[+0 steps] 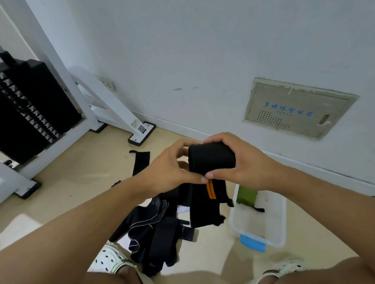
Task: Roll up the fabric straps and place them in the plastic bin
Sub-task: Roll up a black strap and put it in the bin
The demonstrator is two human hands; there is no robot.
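Note:
A black fabric strap with two orange stripes (211, 164) is partly rolled in the air above the floor. My right hand (243, 163) grips the roll from above and the right. My left hand (171, 166) pinches its left end and lower edge. The strap's loose tail hangs down towards a heap of black straps (158, 230) on the floor. A clear plastic bin (279, 225) with a blue latch stands on the floor to the right. Inside it lies a rolled green strap (246, 197).
Another black strap (140, 161) lies flat on the beige floor farther back. A white gym machine frame with a black weight stack (24, 110) fills the left. My feet in white perforated clogs (110, 260) sit at the bottom. A wall panel (296, 107) is at right.

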